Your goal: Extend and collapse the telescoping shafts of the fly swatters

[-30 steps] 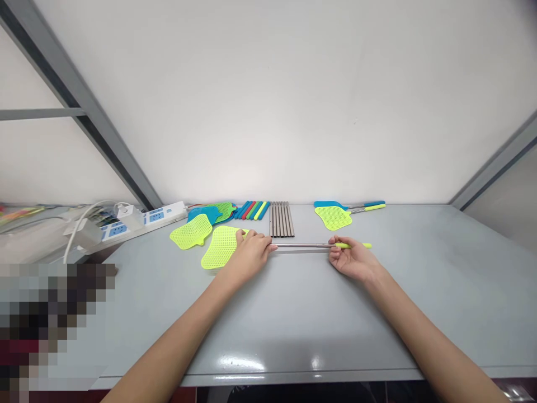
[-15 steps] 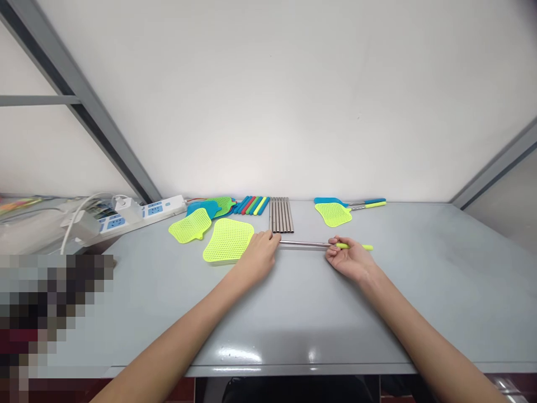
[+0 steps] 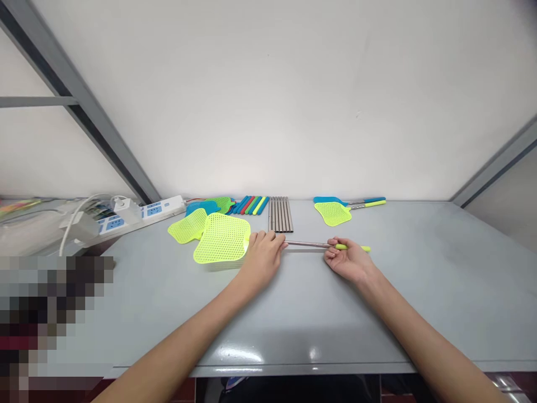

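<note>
A fly swatter [image 3: 224, 237] with a yellow-green perforated head, a thin metal rod and a yellow-green grip is held level between my two hands, just above the table. My left hand [image 3: 264, 254] is closed round the rod where it meets the head, so that joint is hidden. Closed at the other end, my right hand [image 3: 350, 259] holds the place where rod and grip meet; palm and fingers face upward. Beyond my left hand lies a row of several metal tubes [image 3: 281, 215]. Next to them are several coloured handle grips [image 3: 250, 205] in blue, red, green and yellow.
Loose swatter heads in yellow [image 3: 187, 226], blue [image 3: 201, 210] and green [image 3: 221, 204] overlap at the back left. Two whole swatters, one blue [image 3: 329, 200] and one yellow [image 3: 333, 214], lie at the back right. A power strip [image 3: 163, 208] with plugs and cables stands at the left.
The swatter head has tilted and shifted slightly left, now overlapping the loose yellow head in view. My left hand has slid a little right along the rod; my right hand has barely moved.
</note>
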### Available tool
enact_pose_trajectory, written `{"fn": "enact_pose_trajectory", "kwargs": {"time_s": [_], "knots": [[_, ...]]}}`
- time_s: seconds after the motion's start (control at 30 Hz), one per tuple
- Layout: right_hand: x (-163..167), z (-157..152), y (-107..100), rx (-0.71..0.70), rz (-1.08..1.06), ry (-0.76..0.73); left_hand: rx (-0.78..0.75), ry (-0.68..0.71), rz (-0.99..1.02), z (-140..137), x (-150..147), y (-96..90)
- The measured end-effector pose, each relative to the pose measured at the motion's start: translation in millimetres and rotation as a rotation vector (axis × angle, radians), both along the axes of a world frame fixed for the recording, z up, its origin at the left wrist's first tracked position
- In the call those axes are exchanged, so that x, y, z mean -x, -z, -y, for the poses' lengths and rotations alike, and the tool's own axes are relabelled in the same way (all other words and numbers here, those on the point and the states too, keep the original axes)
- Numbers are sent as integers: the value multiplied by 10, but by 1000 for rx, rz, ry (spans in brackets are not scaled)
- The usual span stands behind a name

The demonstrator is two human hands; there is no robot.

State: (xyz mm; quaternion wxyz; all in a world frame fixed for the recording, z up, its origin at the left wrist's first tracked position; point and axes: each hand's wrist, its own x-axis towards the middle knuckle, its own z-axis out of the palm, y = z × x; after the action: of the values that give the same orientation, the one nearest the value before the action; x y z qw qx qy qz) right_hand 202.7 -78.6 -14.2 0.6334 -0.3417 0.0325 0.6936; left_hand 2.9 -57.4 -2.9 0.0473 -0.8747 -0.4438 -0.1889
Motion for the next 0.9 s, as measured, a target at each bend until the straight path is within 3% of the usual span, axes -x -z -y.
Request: {"fn": "enact_pose_trajectory", "kwargs": {"time_s": [0.9], "knots": [[18, 40, -20, 42, 43, 36, 50, 30, -1, 2, -9, 83]]}}
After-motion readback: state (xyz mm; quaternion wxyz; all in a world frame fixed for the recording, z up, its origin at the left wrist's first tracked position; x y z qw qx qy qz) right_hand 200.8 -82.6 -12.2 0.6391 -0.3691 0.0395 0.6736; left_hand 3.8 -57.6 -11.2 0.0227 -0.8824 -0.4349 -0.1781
